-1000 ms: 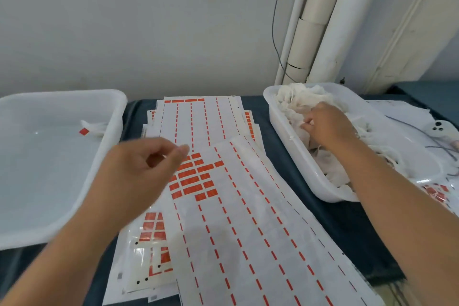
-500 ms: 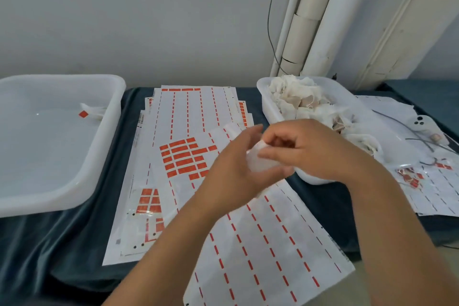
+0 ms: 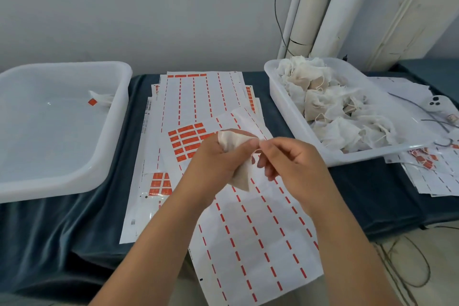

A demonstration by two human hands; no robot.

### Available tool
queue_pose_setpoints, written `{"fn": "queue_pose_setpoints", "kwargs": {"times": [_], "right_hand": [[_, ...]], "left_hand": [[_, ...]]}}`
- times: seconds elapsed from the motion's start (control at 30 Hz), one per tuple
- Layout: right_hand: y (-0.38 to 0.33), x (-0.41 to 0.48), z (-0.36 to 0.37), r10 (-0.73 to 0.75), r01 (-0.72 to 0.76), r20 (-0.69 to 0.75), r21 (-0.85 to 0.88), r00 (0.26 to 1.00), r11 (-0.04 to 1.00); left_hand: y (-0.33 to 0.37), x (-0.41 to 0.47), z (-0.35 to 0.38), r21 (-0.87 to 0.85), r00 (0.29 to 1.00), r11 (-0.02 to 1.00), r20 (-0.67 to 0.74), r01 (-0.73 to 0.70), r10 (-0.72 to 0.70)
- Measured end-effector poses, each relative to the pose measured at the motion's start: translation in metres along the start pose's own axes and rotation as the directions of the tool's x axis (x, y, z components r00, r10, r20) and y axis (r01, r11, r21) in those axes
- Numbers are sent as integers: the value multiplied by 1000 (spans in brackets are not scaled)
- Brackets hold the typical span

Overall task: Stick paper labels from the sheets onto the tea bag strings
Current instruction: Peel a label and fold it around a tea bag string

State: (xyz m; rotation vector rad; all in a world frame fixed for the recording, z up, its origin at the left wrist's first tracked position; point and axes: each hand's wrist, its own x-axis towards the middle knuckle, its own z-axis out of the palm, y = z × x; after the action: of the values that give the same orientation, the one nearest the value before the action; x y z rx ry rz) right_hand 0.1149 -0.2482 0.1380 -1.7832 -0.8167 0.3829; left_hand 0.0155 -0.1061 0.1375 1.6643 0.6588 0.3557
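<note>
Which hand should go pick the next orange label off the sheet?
Probably the right hand. The left hand grips the tea bag, while the right only pinches at its edge and could let go to reach the orange labels.

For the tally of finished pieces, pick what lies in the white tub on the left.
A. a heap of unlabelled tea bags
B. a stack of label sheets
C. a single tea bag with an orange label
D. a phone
C: the left tub holds only one labelled tea bag, near its far right corner, while the heap of tea bags fills the right tub.
</note>
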Motion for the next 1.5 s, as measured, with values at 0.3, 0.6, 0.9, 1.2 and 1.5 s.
{"fn": "queue_pose_setpoints", "kwargs": {"times": [0.3, 0.6, 0.9, 1.2, 1.5], "right_hand": [[-2, 1, 14, 137, -143, 43, 360, 990, 922], [7, 2, 25, 146, -209, 149, 700, 978, 683], [13, -5, 46, 113, -283, 261, 838, 959, 467], [27, 15, 83, 466, -463, -42, 58, 884, 884], [75, 8, 135, 58, 32, 79, -823, 995, 567]], "left_hand": [[-7, -14, -8, -136, 996, 987, 0, 91, -92], [-25, -29, -15, -19, 995, 996, -63, -85, 84], [-60, -45, -29, 84, 994, 992, 58, -94, 90], [-87, -27, -53, 25, 926, 949, -230, 313, -300], [-96, 18, -79, 139, 842, 887, -407, 440, -354]]}}
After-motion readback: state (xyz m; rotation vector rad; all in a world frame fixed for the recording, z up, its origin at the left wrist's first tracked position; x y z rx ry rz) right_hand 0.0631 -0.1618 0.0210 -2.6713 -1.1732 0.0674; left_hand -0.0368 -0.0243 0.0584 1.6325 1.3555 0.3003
